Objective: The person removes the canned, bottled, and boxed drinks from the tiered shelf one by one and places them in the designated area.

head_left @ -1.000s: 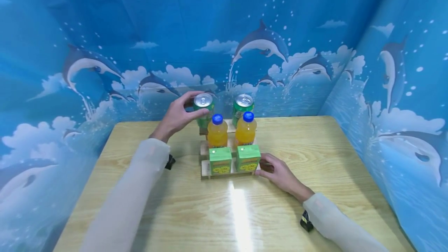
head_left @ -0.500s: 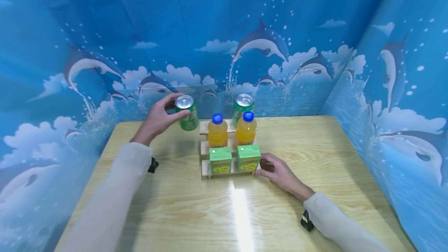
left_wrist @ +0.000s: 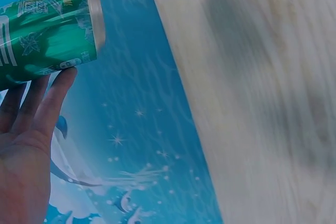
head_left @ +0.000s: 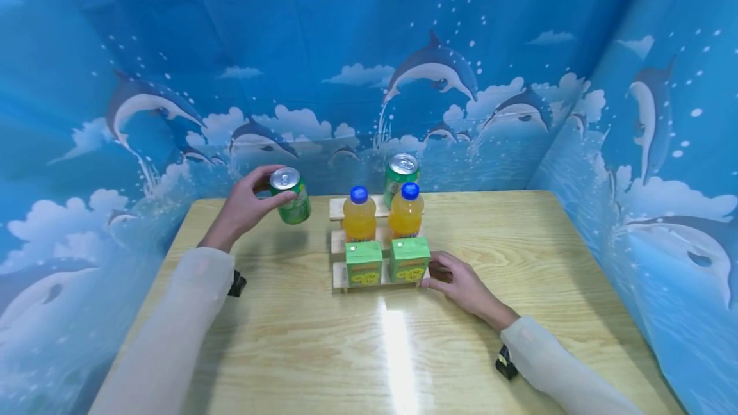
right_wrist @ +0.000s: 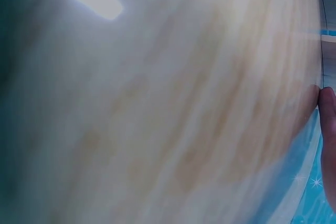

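Note:
My left hand (head_left: 242, 207) holds a green drink can (head_left: 295, 205) with a silver top, thumb at its near side. The can is off the table, slightly tilted, left of a small three-step wooden rack (head_left: 339, 277). In the left wrist view the fingers (left_wrist: 55, 98) lie against the green can (left_wrist: 52, 35). My right hand (head_left: 464, 284) grips the rack's right end at the lowest step, thumb in front, beside a green juice box (head_left: 410, 261). Only its fingertip area (right_wrist: 328, 108) shows in the right wrist view.
Another juice box (head_left: 364, 264) stands on the front step. Two orange drink bottles (head_left: 360, 218) (head_left: 405, 216) with blue caps stand on the middle step. A second green can (head_left: 401, 178) stands on the back right. A dolphin-print curtain (head_left: 357, 50) borders the wooden table (head_left: 490, 229).
My left hand has lifted the can off the rack's top step and carried it left, then a little down towards the table. The right hand has stayed at the rack.

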Demonstrator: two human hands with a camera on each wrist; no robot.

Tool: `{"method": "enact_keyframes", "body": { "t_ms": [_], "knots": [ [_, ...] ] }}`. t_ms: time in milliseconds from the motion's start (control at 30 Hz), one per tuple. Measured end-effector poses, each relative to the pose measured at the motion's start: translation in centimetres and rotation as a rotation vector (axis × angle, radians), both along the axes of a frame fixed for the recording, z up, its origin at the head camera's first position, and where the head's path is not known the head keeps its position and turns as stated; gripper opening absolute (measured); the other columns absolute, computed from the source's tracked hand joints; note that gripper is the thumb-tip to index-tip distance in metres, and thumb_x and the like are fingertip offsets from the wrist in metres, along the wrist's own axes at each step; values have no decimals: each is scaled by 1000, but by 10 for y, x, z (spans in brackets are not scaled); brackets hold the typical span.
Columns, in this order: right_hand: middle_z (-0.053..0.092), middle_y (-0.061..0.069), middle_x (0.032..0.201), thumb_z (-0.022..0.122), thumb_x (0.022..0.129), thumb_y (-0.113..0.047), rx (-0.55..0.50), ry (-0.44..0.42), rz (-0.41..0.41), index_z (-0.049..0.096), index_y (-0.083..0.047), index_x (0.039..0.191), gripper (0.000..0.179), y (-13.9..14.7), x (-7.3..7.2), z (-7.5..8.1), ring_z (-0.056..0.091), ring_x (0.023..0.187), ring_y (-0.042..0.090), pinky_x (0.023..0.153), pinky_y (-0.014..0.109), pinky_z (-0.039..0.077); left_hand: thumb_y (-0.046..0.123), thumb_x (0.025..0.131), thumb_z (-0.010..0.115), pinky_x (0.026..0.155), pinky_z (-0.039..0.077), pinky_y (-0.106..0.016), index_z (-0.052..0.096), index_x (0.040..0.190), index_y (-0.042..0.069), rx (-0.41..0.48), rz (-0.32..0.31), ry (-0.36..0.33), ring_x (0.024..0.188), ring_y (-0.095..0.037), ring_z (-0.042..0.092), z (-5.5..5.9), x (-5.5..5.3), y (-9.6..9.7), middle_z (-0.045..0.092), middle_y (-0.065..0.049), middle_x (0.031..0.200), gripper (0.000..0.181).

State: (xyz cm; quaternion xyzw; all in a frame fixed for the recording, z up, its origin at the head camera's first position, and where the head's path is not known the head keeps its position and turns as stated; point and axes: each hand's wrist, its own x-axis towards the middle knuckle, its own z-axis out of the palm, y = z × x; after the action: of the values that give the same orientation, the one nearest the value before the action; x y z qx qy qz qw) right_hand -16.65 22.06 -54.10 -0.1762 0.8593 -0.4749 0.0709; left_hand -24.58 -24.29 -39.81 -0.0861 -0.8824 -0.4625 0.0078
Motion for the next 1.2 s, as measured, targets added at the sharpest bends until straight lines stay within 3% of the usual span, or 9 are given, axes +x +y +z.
{"method": "enact_keyframes", "body": {
  "t_ms": [633,867,1200],
  "knots": [
    [68,18,143,84,98,-26,-3,-3,3,60,-6,150,61,1,0,1,71,129,39,109,46,60,66,92,80,124,42,-68,46,164,20,-1,27,-156,155,-41,46,-31,15,-25,52,-13,163,92],
    [68,19,144,84,98,-24,-7,-4,5,60,-5,151,61,1,0,1,70,129,40,110,46,60,70,90,80,126,40,-67,46,164,20,0,43,-188,157,-41,44,-47,19,-25,50,-13,165,96],
    [67,18,145,83,98,-26,4,-5,9,60,-7,151,61,1,-1,2,70,129,40,110,48,60,62,92,82,126,39,-67,49,160,18,43,27,-201,156,-43,45,-62,27,-24,52,-14,162,88]
  ]
}}
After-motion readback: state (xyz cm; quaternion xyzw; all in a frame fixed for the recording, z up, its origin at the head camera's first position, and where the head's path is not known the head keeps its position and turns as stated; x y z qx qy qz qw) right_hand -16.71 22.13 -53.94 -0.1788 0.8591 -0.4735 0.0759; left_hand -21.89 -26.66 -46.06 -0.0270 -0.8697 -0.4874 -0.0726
